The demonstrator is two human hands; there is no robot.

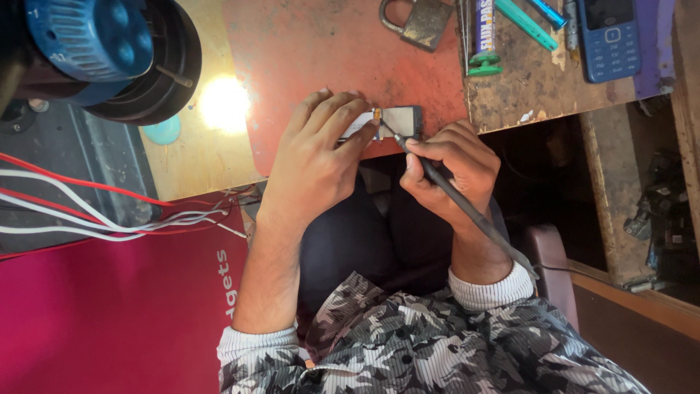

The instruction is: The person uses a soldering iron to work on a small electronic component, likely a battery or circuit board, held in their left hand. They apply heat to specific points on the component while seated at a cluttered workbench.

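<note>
a: head view, hands. left hand (317, 157) lies palm-down at the near edge of the red-brown work mat (306, 58), fingers folded over a small circuit module (397, 120) and pinning it there; only the module's grey metal end and an orange strip show past the fingertips.

b: and the other grip?

a: right hand (452, 171) is curled tight round a dark soldering iron (452, 197), held like a pen. its tip meets the module at the orange strip, just beyond the left fingertips. the iron's shaft runs back across the right wrist toward the cream cuff (485, 288) of a camouflage-patterned sleeve (437, 350).

b: surroundings, taken from the grip?

a: beyond the module, farther up the mat, a brass padlock (419, 22). beyond the right hand, on a worn wooden bench top (532, 87), a flux syringe (485, 36), teal pens (525, 22) and a blue keypad phone (609, 36). outward of the left hand, a bright spot of lamp light (222, 106), a blue ribbed knob on a black round housing (102, 51), and red and white wires (109, 215) lying across a magenta box (109, 314).
</note>
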